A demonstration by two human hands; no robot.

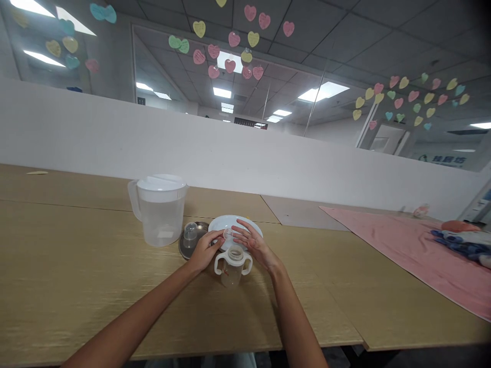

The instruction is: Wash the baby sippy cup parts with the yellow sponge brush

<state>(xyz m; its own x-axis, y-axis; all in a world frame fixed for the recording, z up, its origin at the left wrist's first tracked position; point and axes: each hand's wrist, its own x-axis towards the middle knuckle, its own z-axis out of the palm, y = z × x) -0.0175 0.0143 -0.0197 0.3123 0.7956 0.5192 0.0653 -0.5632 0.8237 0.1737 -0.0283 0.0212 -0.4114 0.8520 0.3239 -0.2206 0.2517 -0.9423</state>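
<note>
My left hand [207, 250] pinches a small, clear, round bottle part [227, 233] between thumb and fingers; its finer shape is too small to make out. Close on its other side is my right hand [256, 247], palm turned inward and fingers spread, apparently holding nothing. Between my wrists a baby bottle [231, 276] with two white handles stands upright on the table, its top uncovered. Behind the hands lies a white plate [219, 223], partly covered by them. To the left, a clear domed cap [190, 232] rests in a round metal dish [185, 253].
A lidded translucent pitcher [163, 214] stands left of the dish on the wooden table [95, 286]. At the right, a pink cloth [402, 245] carries folded blue-and-white fabric [462, 243]. A low white wall [230, 158] with glass above borders the table's back.
</note>
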